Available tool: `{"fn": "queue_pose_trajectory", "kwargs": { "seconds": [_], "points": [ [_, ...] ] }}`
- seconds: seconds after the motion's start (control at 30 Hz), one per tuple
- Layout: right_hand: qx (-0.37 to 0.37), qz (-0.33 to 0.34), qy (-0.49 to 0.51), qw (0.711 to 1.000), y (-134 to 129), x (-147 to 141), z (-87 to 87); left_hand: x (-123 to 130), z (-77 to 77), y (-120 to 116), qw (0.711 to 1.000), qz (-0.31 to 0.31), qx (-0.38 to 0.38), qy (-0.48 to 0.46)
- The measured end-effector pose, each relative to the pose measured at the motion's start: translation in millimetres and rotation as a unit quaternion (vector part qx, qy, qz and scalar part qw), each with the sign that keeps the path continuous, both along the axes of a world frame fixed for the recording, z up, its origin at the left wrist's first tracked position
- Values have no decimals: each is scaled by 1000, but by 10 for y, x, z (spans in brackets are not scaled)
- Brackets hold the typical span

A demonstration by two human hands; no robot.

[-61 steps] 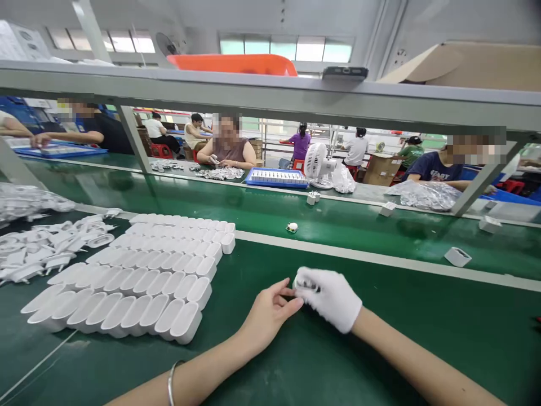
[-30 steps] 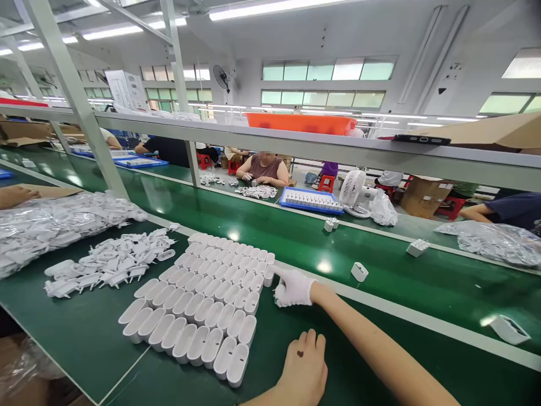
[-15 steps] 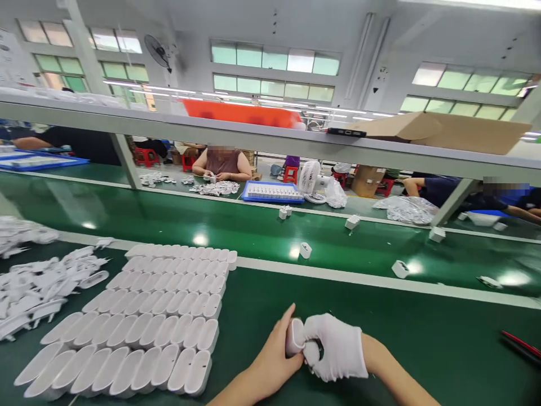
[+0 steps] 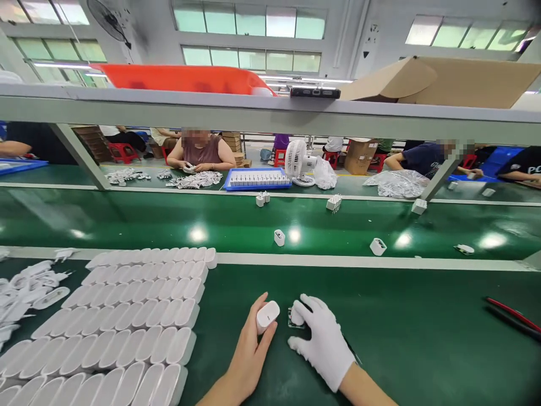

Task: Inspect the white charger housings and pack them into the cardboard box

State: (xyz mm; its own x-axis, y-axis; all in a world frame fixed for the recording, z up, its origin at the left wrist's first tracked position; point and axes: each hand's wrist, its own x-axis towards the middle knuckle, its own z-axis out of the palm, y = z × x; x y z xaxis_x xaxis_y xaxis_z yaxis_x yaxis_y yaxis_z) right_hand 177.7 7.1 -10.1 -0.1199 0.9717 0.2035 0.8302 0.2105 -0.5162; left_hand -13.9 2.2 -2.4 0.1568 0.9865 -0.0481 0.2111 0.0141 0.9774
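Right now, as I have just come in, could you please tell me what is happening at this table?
A person's bare left hand holds a small white plastic housing with rounded corners, its slotted end facing the camera. The white-gloved right hand is at a small white-and-green electronic part on the smooth green table; whether its fingers grip the part is unclear. The housing and the part are apart. To the left stand rows of oval white plastic cases.

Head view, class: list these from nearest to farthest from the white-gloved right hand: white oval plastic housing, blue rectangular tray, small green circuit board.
1. Small green circuit board: by the right hand's fingertips, on its left.
2. White oval plastic housing: farther left, in the bare left hand.
3. Blue rectangular tray: well ahead.
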Motion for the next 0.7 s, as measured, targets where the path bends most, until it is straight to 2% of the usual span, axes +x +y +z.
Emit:
{"fn": "queue_pose_trajectory", "kwargs": {
  "seconds": [0.07,0.13,0.3,0.4,0.5,0.6,0.7],
  "points": [
    [-3,-4,-11,1000,-10,30,-84,-28,-25,-5,1000,12,-1,1],
    [-2,-4,-1,1000,-3,51,-98,-38,-64,-1,1000,-4,15,5],
    [71,-11,112,991,-8,28,89,-16,-151,-6,998,-34,33,48],
    [129,-19,200,971,-101,16,181,-22,-127,-11,996,-46,38,66],
    [179,-10,264,948,-219,12,183,-34,-80,-13,995,-63,50,56],
    [188,33,274,943,-278,2,164,-23,-62,-32,995,-71,68,23],
    [211,68,229,948,-268,0,171,2,-67,-61,994,-84,68,5]
  ]
}}
